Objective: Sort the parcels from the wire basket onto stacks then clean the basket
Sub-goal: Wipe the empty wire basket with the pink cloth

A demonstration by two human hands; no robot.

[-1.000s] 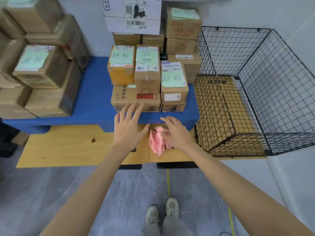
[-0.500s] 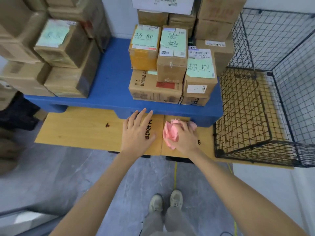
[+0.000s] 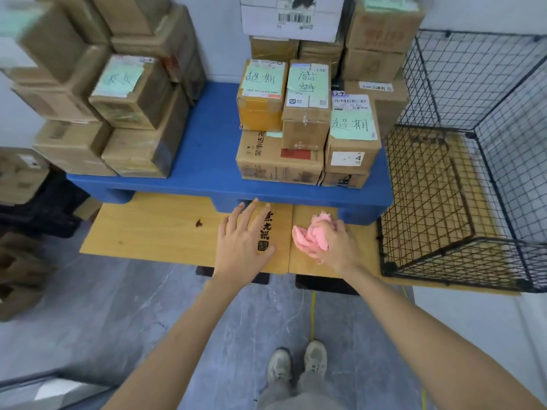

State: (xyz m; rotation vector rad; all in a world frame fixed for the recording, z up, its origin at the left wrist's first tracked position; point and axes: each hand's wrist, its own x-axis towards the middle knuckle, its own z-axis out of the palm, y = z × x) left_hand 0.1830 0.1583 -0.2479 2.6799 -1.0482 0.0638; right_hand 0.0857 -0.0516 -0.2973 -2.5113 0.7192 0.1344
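Note:
A black wire basket stands on the wooden boards at the right, with nothing inside it. Cardboard parcels with green notes are stacked on the blue pallet; another parcel stack sits at the pallet's left end. My right hand grips a bunched pink cloth on the wooden board, left of the basket. Beside the cloth, my left hand hovers flat with straight fingers over the same board.
More boxes and dark crates stand on the floor at the far left. The grey floor lies in front of the boards, with my shoes on it. A white wall closes the back.
My right hand has closed round the pink cloth and bunched it up. My left hand dropped from the pallet's edge to the board. The view shifted left and down.

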